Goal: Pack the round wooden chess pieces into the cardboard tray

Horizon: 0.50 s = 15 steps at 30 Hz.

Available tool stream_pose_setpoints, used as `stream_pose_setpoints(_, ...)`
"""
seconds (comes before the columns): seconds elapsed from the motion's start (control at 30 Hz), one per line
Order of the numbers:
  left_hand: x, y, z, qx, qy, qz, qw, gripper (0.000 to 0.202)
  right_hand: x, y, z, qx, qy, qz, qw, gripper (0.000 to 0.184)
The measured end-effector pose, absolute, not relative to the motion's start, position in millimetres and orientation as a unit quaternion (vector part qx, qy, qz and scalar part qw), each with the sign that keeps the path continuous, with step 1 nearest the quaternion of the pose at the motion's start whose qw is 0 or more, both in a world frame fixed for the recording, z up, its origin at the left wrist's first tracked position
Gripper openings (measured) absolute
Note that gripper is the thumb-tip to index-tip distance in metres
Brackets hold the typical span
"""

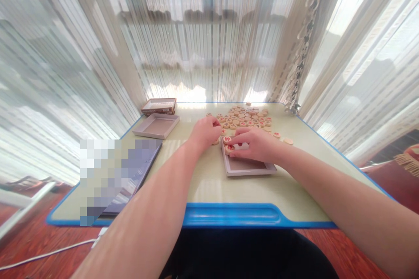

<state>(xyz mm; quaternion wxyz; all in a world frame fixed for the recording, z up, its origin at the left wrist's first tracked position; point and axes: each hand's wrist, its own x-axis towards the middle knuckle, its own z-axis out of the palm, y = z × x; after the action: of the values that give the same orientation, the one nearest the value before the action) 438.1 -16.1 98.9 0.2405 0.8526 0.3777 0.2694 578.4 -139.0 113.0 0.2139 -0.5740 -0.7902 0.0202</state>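
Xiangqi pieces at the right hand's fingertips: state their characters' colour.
Red on both xiangqi pieces, best seen in the head view.

Round pieces: look like pale wood, smooth, matt, with red or dark characters. Near tray: matt, looks like card, smooth walls. Second tray: same card look, matt. Box behind it: looks like printed card, finish unclear. Desk: smooth top, satin, picks up soft light streaks; blue edging reads as glossy moulded plastic. Dark slab: smooth, glossy, material unclear. Curtain: sheer striped cloth. Floor: wood grain, slight sheen. Cable: smooth, plastic-looking. Black cloth: matt.
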Motion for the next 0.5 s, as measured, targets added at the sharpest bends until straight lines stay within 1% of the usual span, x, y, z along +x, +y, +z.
stream_pose_setpoints(0.23,436.6,-19.2,99.3,0.868,0.361,0.265,0.215,0.019,576.2,-139.3,111.2,-0.556,-0.804,0.009,0.211,0.020)
stream_pose_setpoints(0.5,436.9,-18.6,99.2,0.875,0.356,0.260,0.198,0.019,576.9,-137.8,110.4,-0.548,-0.806,0.006,0.223,0.021)
